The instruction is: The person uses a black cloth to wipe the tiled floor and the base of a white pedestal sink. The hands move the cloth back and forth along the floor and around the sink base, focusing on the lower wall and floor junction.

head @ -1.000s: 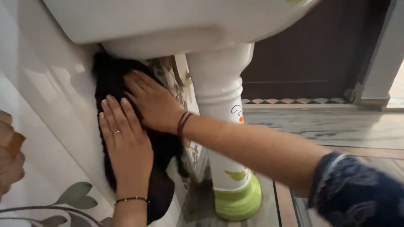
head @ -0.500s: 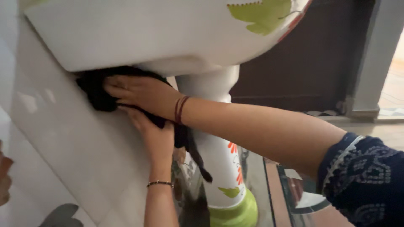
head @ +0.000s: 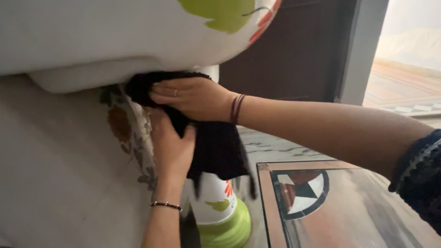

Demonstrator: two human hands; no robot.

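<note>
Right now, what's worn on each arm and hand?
Right hand: a ring on one finger, dark red thread bands around the wrist, dark blue patterned sleeve on the upper arm. Left hand: a thin dark beaded bracelet at the wrist, forearm bare.

Materials and finishes at the basin underside

The cloth (head: 216, 147) is black, matt, soft woven fabric, hanging in loose folds. The basin (head: 115, 32) and pedestal (head: 216, 202) are glazed ceramic, smooth and glossy, white with printed green leaf and orange flower motifs; the pedestal foot is glossy green. The wall (head: 59, 174) is smooth tile with a dull sheen. The floor (head: 330, 216) is polished stone, reflective, with inlaid pattern. The door (head: 294, 55) appears to be dark matt wood.
</note>
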